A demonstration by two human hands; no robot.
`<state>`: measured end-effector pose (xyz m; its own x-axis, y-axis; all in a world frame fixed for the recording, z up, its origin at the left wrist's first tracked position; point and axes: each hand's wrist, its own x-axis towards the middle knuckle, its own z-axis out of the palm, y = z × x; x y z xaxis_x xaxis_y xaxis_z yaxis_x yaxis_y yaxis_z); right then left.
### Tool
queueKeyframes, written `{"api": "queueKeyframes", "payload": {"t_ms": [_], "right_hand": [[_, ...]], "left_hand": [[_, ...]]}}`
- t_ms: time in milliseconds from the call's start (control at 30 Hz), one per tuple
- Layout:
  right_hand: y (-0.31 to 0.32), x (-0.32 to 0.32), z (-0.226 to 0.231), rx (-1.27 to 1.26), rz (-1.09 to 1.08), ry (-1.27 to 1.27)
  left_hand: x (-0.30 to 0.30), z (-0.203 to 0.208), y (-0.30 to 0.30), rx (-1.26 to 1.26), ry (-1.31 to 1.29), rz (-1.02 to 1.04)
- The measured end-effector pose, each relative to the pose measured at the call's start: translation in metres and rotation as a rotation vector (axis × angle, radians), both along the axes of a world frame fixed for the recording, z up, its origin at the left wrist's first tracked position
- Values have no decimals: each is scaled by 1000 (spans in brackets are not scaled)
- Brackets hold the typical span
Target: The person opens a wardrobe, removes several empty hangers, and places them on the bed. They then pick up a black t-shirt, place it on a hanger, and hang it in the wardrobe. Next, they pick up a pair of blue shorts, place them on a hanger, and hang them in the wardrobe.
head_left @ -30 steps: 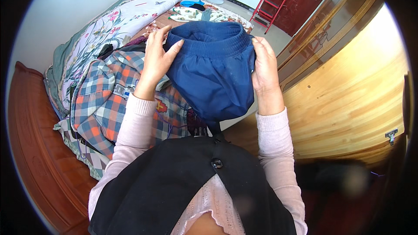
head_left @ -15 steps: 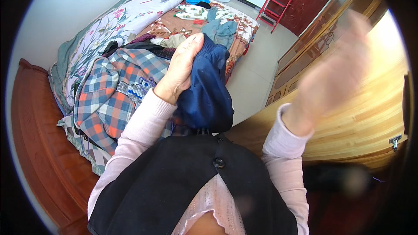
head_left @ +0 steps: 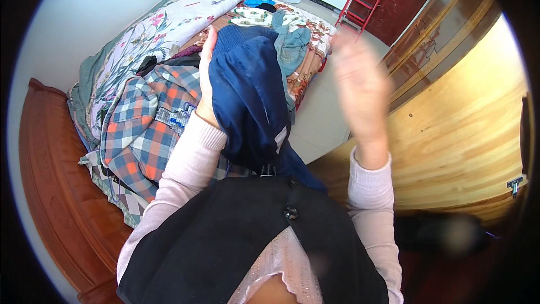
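Note:
A navy blue garment [head_left: 247, 93] with a ribbed elastic band at its top hangs in front of my chest. My left hand [head_left: 206, 87] holds it up from the left side; most of its fingers are hidden behind the cloth. My right hand [head_left: 363, 93] is raised to the right, apart from the garment, stretched out and smeared by motion, with nothing in it. Left of the garment, a plaid shirt [head_left: 132, 118] in blue, orange and white lies spread on the bed.
Crumpled clothes [head_left: 289, 48] and a floral quilt [head_left: 163, 28] cover the bed, with its brown headboard [head_left: 67, 191] at the left. A wooden cabinet door [head_left: 450, 141] stands close on the right. Farther off are a red stepladder [head_left: 363, 3] and a dark red door [head_left: 408, 0].
My right hand has swung left, closer to the garment. The navy garment has turned, spreading wider and hiding more of my left hand.

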<state>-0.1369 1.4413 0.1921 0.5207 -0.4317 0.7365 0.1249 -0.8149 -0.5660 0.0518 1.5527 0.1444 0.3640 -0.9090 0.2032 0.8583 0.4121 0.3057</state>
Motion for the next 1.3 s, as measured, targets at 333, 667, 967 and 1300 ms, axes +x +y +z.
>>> {"api": "queueKeyframes", "payload": {"t_ms": [333, 667, 967, 1300], "right_hand": [[-27, 3, -300, -309, 200, 1319], [-59, 48, -125, 611, 372, 216], [-45, 88, -132, 827, 649, 293], [11, 82, -191, 738, 1047, 616]], "left_hand": [[0, 19, 5, -199, -45, -35], [-12, -6, -10, -87, -107, 30], [-15, -25, -3, -92, -126, 97], [-7, -52, -21, -489, -86, -76]]}}
